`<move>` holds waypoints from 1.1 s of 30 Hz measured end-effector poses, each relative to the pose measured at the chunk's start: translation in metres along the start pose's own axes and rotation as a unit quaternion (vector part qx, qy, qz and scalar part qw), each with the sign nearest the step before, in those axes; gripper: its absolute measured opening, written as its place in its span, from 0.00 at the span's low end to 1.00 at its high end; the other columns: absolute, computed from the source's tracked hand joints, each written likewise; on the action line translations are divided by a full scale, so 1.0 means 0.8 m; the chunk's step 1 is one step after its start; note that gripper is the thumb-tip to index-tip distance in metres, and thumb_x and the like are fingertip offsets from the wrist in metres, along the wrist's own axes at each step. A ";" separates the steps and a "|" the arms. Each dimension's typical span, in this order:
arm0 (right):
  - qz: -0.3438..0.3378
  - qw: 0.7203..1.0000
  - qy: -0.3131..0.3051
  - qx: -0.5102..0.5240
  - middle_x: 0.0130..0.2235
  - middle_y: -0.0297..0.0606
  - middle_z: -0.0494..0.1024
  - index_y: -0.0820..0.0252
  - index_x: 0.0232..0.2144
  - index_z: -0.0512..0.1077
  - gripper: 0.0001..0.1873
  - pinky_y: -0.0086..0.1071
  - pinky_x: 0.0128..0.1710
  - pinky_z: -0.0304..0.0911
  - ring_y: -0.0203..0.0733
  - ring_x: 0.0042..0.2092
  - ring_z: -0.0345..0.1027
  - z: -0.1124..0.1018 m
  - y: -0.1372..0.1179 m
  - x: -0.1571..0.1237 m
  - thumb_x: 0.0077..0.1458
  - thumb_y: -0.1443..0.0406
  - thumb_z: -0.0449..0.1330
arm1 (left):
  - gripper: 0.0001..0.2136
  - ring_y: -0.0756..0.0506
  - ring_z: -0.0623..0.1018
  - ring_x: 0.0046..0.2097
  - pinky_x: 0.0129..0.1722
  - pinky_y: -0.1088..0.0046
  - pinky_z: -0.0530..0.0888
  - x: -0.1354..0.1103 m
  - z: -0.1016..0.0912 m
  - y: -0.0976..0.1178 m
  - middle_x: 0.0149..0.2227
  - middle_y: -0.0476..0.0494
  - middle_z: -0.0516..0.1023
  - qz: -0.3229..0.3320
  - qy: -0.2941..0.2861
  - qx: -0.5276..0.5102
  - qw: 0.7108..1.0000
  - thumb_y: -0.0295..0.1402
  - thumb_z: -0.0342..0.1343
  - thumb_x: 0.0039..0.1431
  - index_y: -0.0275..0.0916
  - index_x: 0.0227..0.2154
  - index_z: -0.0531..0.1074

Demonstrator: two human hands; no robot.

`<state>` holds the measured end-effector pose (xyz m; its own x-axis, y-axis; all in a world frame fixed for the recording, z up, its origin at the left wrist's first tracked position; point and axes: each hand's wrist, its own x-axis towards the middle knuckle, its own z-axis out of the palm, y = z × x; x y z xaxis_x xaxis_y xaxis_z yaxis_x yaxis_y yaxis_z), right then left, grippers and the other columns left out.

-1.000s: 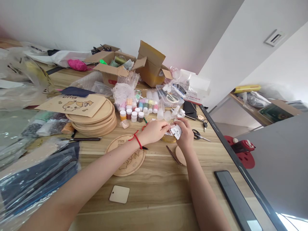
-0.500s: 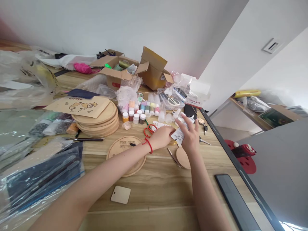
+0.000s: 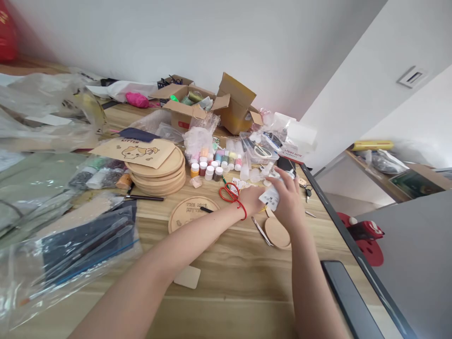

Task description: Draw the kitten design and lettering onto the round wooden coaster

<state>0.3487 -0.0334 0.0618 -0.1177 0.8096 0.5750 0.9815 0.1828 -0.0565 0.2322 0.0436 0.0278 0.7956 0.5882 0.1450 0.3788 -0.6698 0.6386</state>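
Observation:
Over the right middle of the table, both my hands meet at a white printed piece point(image 3: 270, 197) with small dark text; whether it is a packet or a bottle I cannot make out. My left hand point(image 3: 253, 200), with a red cord on the wrist, pinches its left edge, fingertips partly hidden. Around its right side and top curl the fingers of my right hand point(image 3: 289, 200), spread somewhat, the thumb out of sight. Red-handled scissors point(image 3: 229, 192) lie just left of my left hand. Below the hands are tweezers point(image 3: 262, 231) and a small round wooden disc point(image 3: 278, 232).
Several paint pots point(image 3: 209, 173) stand behind the hands. A stack of wooden rounds point(image 3: 158, 183) and an engraved wooden round point(image 3: 180, 214) are to the left. A cardboard box point(image 3: 183, 115) stands at the back. A phone-like dark slab point(image 3: 349, 296) lies near the right edge.
The view has swung left, so everything sits further right. My hands stay at the white piece; my left forearm now covers part of the small wooden tag.

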 end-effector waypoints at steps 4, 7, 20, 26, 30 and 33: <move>0.081 0.996 -0.013 0.035 0.58 0.56 0.66 0.59 0.40 0.70 0.16 0.60 0.54 0.60 0.63 0.59 0.63 -0.007 0.019 -0.005 0.45 0.71 0.61 | 0.23 0.41 0.77 0.46 0.44 0.63 0.75 0.000 -0.009 -0.003 0.47 0.38 0.76 0.010 -0.029 0.002 1.000 0.42 0.64 0.56 0.36 0.50 0.70; 0.111 0.990 0.062 0.053 0.58 0.54 0.66 0.58 0.41 0.71 0.15 0.58 0.55 0.60 0.62 0.59 0.62 -0.019 0.014 -0.003 0.48 0.68 0.62 | 0.33 0.40 0.78 0.46 0.43 0.67 0.74 -0.013 -0.033 -0.014 0.45 0.40 0.78 0.033 -0.044 0.002 0.998 0.42 0.72 0.43 0.37 0.53 0.70; 0.304 0.637 -0.043 0.707 0.40 0.44 0.83 0.57 0.38 0.76 0.31 0.29 0.10 0.56 0.28 0.11 0.55 -0.033 -0.108 0.021 0.59 0.41 0.46 | 0.13 0.47 0.74 0.35 0.38 0.68 0.71 -0.270 -0.084 -0.018 0.28 0.48 0.75 0.050 0.093 0.106 0.989 0.35 0.49 0.68 0.41 0.30 0.75; 0.390 0.549 -0.070 0.736 0.33 0.44 0.83 0.61 0.27 0.76 0.31 0.26 0.09 0.50 0.32 0.13 0.60 0.018 -0.147 -0.004 0.57 0.41 0.49 | 0.09 0.46 0.74 0.36 0.36 0.67 0.72 -0.310 -0.054 -0.028 0.33 0.46 0.77 0.049 0.125 0.185 0.974 0.33 0.51 0.67 0.39 0.37 0.76; 0.428 0.520 -0.073 0.736 0.34 0.41 0.83 0.59 0.26 0.75 0.22 0.24 0.09 0.45 0.28 0.13 0.55 0.044 -0.160 -0.034 0.54 0.46 0.58 | 0.10 0.45 0.74 0.36 0.36 0.66 0.72 -0.308 -0.053 -0.039 0.32 0.46 0.74 0.038 0.129 0.206 0.969 0.35 0.52 0.67 0.40 0.46 0.75; 0.439 0.525 -0.062 0.727 0.31 0.38 0.83 0.59 0.27 0.75 0.15 0.23 0.10 0.44 0.24 0.13 0.49 0.056 -0.163 -0.050 0.51 0.53 0.64 | 0.13 0.44 0.73 0.36 0.34 0.66 0.70 -0.308 -0.050 -0.044 0.30 0.46 0.72 0.061 0.119 0.250 0.959 0.36 0.52 0.67 0.39 0.50 0.73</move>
<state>0.2185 -0.0645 0.0096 0.1868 0.9512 -0.2454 -0.4757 -0.1310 -0.8698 0.0037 -0.0600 -0.0004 0.7412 0.5378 0.4017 0.5153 -0.8394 0.1729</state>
